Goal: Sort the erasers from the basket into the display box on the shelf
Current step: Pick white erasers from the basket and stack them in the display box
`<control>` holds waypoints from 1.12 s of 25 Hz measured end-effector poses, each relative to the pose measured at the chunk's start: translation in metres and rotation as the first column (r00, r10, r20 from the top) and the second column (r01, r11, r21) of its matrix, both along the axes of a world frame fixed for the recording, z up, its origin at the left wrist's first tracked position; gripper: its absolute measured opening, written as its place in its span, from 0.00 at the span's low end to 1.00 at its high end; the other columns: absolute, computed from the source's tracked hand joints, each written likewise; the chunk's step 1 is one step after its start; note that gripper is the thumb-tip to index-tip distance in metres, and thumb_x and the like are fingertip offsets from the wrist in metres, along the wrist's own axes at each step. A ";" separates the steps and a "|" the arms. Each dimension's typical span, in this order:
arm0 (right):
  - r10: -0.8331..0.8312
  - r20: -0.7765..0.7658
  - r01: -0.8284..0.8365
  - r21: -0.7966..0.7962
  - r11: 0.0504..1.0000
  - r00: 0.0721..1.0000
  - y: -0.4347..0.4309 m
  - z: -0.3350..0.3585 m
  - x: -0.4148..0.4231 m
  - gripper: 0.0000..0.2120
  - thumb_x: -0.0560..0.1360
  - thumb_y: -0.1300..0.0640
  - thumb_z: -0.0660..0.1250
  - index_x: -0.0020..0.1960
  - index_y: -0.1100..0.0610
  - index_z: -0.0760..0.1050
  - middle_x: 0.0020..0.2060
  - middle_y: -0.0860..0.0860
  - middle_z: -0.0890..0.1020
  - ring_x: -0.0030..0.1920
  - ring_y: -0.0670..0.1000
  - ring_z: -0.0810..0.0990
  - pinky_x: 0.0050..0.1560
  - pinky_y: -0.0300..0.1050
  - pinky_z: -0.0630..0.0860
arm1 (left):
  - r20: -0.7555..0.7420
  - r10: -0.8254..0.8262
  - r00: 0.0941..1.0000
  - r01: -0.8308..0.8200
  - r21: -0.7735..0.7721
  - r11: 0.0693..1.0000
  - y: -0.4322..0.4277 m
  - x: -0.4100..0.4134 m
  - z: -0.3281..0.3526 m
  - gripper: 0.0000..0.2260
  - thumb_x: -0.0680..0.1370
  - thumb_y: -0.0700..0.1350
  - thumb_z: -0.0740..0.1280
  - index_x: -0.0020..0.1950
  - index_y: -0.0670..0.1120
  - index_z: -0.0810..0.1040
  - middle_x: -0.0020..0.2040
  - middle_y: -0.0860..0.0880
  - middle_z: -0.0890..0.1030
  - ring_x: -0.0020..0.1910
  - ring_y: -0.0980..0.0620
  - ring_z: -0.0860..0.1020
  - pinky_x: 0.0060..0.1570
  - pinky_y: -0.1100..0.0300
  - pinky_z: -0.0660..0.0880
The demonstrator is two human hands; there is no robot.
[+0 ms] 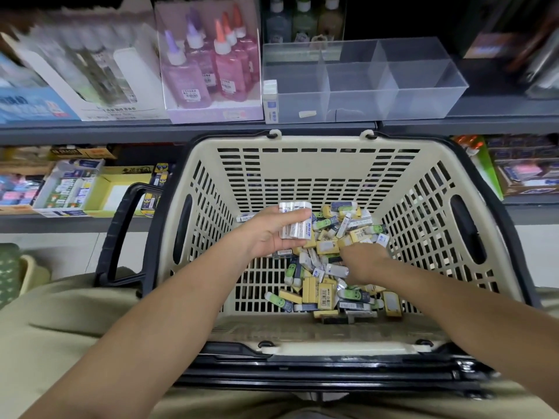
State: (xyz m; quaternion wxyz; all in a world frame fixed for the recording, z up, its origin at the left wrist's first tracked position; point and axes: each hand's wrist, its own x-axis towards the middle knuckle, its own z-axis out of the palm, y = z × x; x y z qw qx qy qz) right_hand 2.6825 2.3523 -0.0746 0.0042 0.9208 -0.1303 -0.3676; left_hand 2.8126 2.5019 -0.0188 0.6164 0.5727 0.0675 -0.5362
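Erasers point(328, 285) lay as mixed pile on basket point(317, 142) floor, middle to near edge. Left hand point(269, 237) gripped white stack point(295, 222); right hand point(364, 263) was in pile, grip not discernible. Best added: matching whites only, stack squared, before reaching box point(363, 95) at shelf point(181, 128) edge.

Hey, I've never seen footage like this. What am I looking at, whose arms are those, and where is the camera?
There is no machine here: a person is working bare-handed, filmed by one wide-angle camera worn on their head, looking forward and down. In front sits a cream basket with a loose pile of erasers inside. The left hand holds a small bunch of white erasers. The right hand reaches into the pile; whether it grips anything is hidden. Above, on the shelf, stands the clear display box, split into compartments.
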 end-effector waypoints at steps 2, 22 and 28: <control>-0.111 0.078 0.101 0.124 0.987 0.991 -0.011 0.013 0.004 0.12 0.69 0.50 0.69 0.48 0.53 0.71 0.41 0.48 0.75 0.43 0.51 0.75 0.36 0.43 0.70 | 0.015 -0.003 1.000 0.004 -0.030 1.000 -0.001 0.005 0.006 0.51 0.60 0.41 0.78 0.76 0.42 0.52 0.73 0.39 0.62 0.59 0.43 0.76 0.41 0.52 0.81; -0.714 0.576 -0.109 0.802 0.587 0.399 -0.037 0.199 0.140 0.10 0.72 0.55 0.70 0.33 0.54 0.80 0.24 0.50 0.80 0.24 0.45 0.78 0.27 0.35 0.75 | 0.536 0.108 0.837 -0.017 -0.172 0.985 0.036 0.107 0.111 0.19 0.66 0.46 0.74 0.55 0.44 0.76 0.42 0.48 0.84 0.40 0.54 0.82 0.39 0.58 0.80; -0.744 0.564 0.045 0.786 0.617 0.358 -0.060 0.205 0.228 0.11 0.75 0.54 0.68 0.41 0.62 0.77 0.28 0.55 0.79 0.21 0.42 0.77 0.25 0.33 0.75 | 0.454 0.208 0.867 -0.083 -0.279 0.957 0.038 0.126 0.092 0.17 0.63 0.45 0.74 0.50 0.44 0.78 0.38 0.47 0.84 0.37 0.53 0.83 0.36 0.58 0.79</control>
